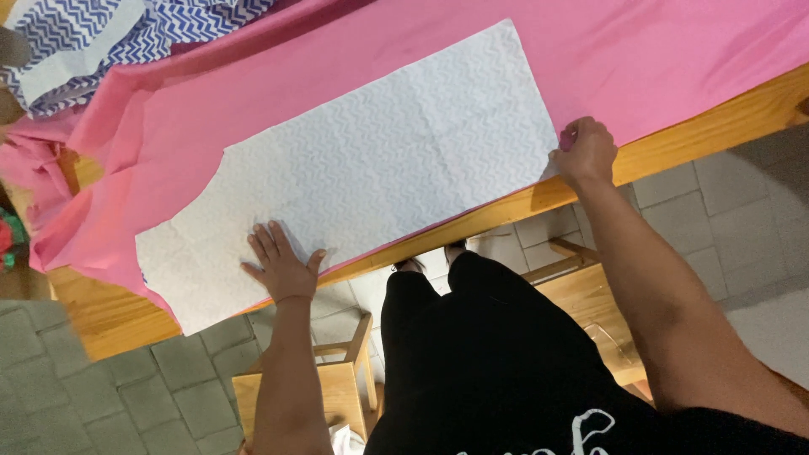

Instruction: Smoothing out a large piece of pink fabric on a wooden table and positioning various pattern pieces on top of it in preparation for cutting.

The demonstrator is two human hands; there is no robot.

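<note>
Stools: two wooden stools (337,379) on the tiled floor (109,396), nearest of all, below the near desk edge on either side of the black-clad legs.
Desk: wooden desk (716,126), only its near edge bare; everything else placed against that edge.
Left hand: left hand (281,265) flat on the pattern piece just above the desk edge, fingers spread, grip open, pressing rather than holding.
Right hand: right hand (584,152) at the desk edge beside the pattern's right-hand corner, grip closed on a small pink piece (568,140), probably chalk; too small to be sure.
Pattern piece: white pattern piece (354,168) with a faint zigzag texture, laid flat on the pink fabric (674,50), long side running along the desk edge, a curved cut-out toward its left end.
Handling: likely thin, light and limp, easily shifted or creased; best pinned by a flat palm, lifted at a corner or by both short ends together.
Pink fabric: soft, drapes off the desk's left end in folds; probably slides under the pattern.
Far corner: blue and white zigzag cloth (109,42) bunched farthest from the desk edge, upper left.
</note>
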